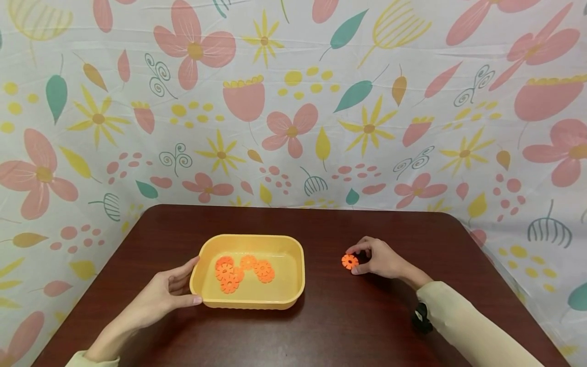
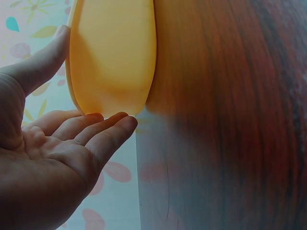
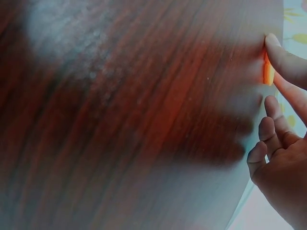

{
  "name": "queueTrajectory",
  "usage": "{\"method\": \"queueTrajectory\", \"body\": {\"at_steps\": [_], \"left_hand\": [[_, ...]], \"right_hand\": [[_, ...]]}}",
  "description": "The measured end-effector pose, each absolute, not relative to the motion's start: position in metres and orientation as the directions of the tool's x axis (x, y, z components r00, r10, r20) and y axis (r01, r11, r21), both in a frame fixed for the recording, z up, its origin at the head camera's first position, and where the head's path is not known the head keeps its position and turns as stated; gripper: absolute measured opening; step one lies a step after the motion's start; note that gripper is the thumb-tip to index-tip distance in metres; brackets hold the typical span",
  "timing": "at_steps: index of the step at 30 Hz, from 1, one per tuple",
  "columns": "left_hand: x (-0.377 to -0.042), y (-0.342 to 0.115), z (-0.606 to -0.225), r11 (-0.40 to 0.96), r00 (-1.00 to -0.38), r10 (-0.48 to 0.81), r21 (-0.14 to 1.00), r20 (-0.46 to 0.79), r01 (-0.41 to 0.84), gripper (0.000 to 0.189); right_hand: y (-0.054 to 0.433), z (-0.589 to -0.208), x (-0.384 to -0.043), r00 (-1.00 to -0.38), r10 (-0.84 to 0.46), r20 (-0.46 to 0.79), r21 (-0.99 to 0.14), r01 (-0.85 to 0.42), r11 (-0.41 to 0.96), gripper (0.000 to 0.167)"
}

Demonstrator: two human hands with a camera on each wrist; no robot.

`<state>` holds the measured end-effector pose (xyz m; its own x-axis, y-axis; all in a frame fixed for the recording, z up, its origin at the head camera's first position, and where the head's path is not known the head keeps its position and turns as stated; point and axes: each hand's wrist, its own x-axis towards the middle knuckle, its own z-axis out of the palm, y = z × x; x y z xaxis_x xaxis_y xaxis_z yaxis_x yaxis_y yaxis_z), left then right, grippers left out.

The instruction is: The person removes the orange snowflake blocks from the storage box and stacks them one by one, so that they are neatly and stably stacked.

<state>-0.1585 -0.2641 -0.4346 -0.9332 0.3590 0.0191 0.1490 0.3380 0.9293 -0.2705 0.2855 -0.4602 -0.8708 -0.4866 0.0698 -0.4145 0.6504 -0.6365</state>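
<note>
An orange interlocking disc (image 1: 350,262), flat with a notched edge and a hole in its middle, is between the thumb and index finger of my right hand (image 1: 378,258). The right wrist view shows this disc (image 3: 268,69) edge-on, close over the table, with the other fingers loosely bent. My left hand (image 1: 160,291) rests at the left end of a yellow plastic tray (image 1: 297,295), thumb and fingertips touching its rim. In the left wrist view the fingers of that hand (image 2: 62,143) extend fairly straight against the tray's end. Several orange discs (image 1: 230,283) lie inside the tray, mostly in its left half, some overlapping.
Both hands work over a dark reddish-brown wooden table (image 1: 321,331) with rounded far corners. A flower-printed cloth (image 1: 293,153) hangs behind and along its sides. A dark band (image 1: 422,318) circles the right wrist at the sleeve.
</note>
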Motion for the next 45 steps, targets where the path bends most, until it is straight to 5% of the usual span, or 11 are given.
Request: {"method": "queueTrajectory", "body": {"at_steps": [22, 45], "left_hand": [[-0.158, -0.265, -0.435, 0.335, -0.932, 0.362, 0.931, 0.016, 0.146, 0.09], [-0.158, -0.265, -0.431, 0.338, -0.933, 0.36, 0.93, 0.014, 0.144, 0.09]], "right_hand": [[0.288, -0.456, -0.268, -0.877, -0.476, 0.073, -0.647, -0.405, 0.646, 0.043], [0.243, -0.408, -0.268, -0.84, -0.533, 0.098, -0.646, -0.461, 0.609, 0.041]]}}
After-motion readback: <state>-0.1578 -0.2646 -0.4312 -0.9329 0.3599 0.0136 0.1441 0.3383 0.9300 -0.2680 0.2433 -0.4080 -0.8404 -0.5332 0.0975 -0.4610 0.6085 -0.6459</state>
